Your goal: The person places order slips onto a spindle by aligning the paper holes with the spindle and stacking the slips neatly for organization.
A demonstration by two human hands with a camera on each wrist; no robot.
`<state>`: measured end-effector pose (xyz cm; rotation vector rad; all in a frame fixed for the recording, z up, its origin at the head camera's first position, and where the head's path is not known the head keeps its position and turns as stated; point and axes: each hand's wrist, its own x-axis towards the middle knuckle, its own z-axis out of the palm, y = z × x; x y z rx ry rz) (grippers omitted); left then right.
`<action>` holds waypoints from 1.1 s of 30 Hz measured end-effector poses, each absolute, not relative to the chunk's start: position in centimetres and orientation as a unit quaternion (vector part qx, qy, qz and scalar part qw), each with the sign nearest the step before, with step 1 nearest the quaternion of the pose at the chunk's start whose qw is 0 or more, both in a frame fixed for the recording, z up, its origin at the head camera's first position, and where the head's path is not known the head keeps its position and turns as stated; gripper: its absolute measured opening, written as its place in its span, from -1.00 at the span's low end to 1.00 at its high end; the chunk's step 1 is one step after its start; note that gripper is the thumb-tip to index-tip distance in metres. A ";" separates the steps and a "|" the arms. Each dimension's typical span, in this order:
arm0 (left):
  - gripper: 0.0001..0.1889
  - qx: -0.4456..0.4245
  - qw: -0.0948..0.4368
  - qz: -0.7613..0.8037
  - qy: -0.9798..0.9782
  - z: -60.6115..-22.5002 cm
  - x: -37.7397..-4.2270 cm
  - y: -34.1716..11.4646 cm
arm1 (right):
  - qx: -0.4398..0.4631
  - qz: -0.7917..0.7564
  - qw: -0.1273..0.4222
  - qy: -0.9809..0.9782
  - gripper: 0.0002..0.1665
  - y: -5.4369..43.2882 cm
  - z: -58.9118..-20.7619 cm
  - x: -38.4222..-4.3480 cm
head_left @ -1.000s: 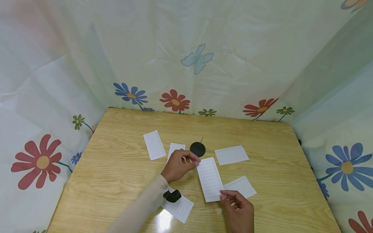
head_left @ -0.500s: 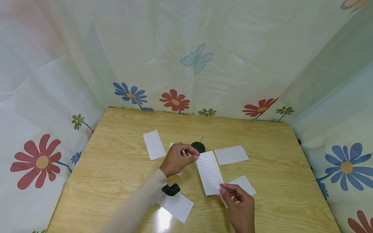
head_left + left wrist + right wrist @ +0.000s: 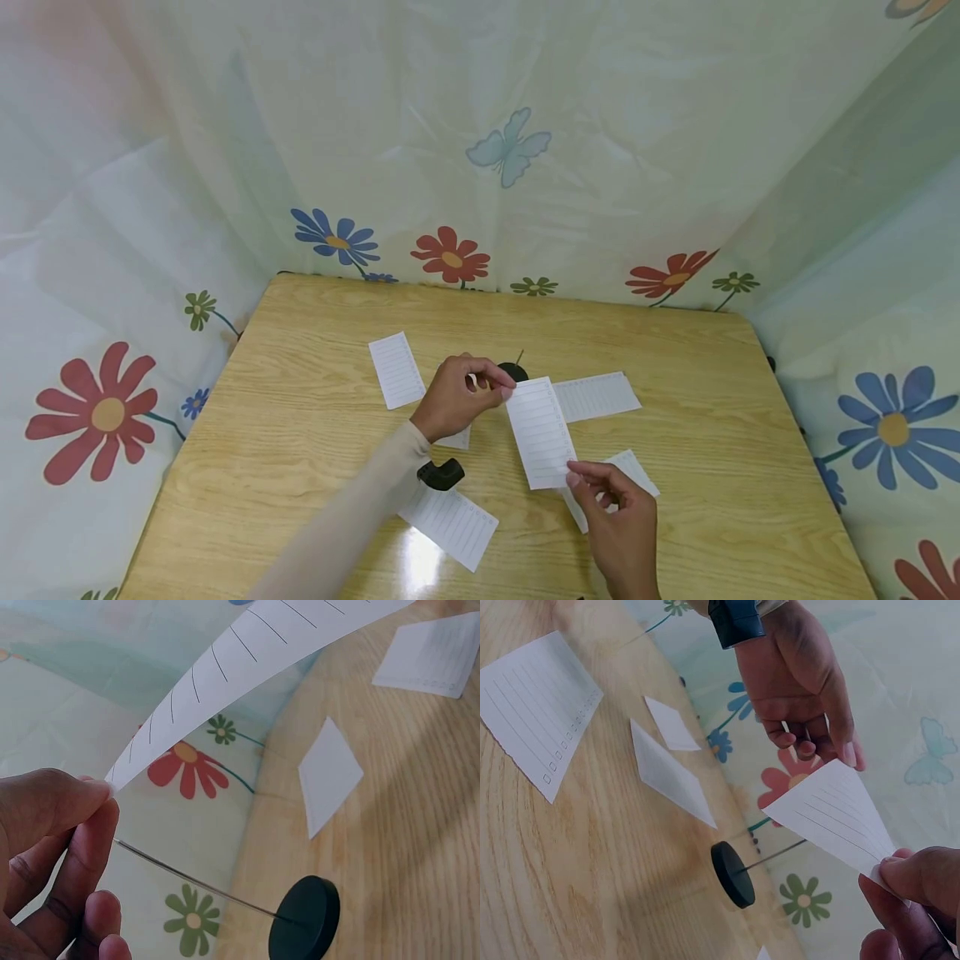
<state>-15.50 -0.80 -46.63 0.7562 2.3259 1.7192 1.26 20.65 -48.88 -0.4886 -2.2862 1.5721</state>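
Note:
A lined white paper slip (image 3: pixel 540 435) with small checkboxes along one edge is held aloft between both hands. My left hand (image 3: pixel 461 393) pinches its upper left corner between thumb and index finger. The lower right corner is pinched by my right hand (image 3: pixel 621 521). Behind the slip's top edge stands a paper spike, its round black base (image 3: pixel 513 372) partly hidden. In the left wrist view its thin metal rod (image 3: pixel 195 879) rises from the base toward my left fingers, below the slip. Whether the rod touches anything I cannot tell.
Similar slips lie on the wooden table (image 3: pixel 720 433): one at far left (image 3: pixel 397 371), one partly under the left hand (image 3: pixel 457 440), one near the front (image 3: pixel 453 529), one at right (image 3: pixel 600 396) and one behind the right hand (image 3: pixel 636 473). A flowered curtain (image 3: pixel 600 208) surrounds the table.
Both hands have moved up in the head view, away from the body, carrying the slip toward the spike. The slip now covers more of the black base. Both pinches stay the same.

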 end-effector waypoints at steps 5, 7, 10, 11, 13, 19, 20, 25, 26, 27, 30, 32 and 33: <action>-0.94 0.252 0.075 0.570 0.778 -46.4 -15.9 -0.8 | -0.169 0.553 0.156 -0.801 -0.85 20.6 -48.7 1.0; -0.94 0.254 0.073 0.570 0.778 -46.4 -16.1 -0.8 | -0.165 0.558 0.156 -0.798 -0.86 20.6 -48.6 0.9; -0.94 0.256 0.068 0.569 0.779 -46.2 -16.4 -0.8 | -0.160 0.565 0.162 -0.793 -0.87 20.6 -48.5 0.6; -0.94 0.257 0.067 0.569 0.779 -46.1 -16.5 -0.8 | -0.159 0.565 0.164 -0.793 -0.87 20.6 -48.5 0.5; -0.94 0.258 0.065 0.569 0.778 -46.0 -16.7 -0.8 | -0.158 0.564 0.168 -0.793 -0.87 20.6 -48.4 0.3; -0.94 0.249 0.072 0.577 0.775 -45.9 -17.1 -0.9 | -0.160 0.561 0.166 -0.795 -0.88 20.6 -48.3 -0.2; -0.94 0.247 0.074 0.576 0.775 -45.9 -17.1 -0.9 | -0.160 0.561 0.166 -0.795 -0.88 20.6 -48.3 -0.2; -0.94 0.247 0.077 0.579 0.773 -45.9 -17.3 -0.9 | -0.160 0.562 0.165 -0.795 -0.89 20.6 -48.1 -0.5; -0.94 0.249 0.077 0.579 0.773 -45.8 -17.4 -0.8 | -0.160 0.562 0.165 -0.795 -0.89 20.7 -48.1 -0.5; -0.94 0.250 0.077 0.580 0.771 -45.8 -17.4 -0.8 | -0.160 0.561 0.166 -0.795 -0.89 20.7 -48.1 -0.6; -0.93 0.252 0.077 0.582 0.769 -45.7 -17.7 -0.6 | -0.161 0.560 0.166 -0.795 -0.89 20.7 -48.0 -0.7; -0.93 0.252 0.079 0.582 0.769 -45.6 -17.8 -0.5 | -0.162 0.558 0.167 -0.796 -0.90 20.7 -48.0 -0.8; -0.93 0.252 0.080 0.583 0.768 -45.6 -17.9 -0.5 | -0.163 0.557 0.167 -0.797 -0.90 20.7 -48.0 -0.9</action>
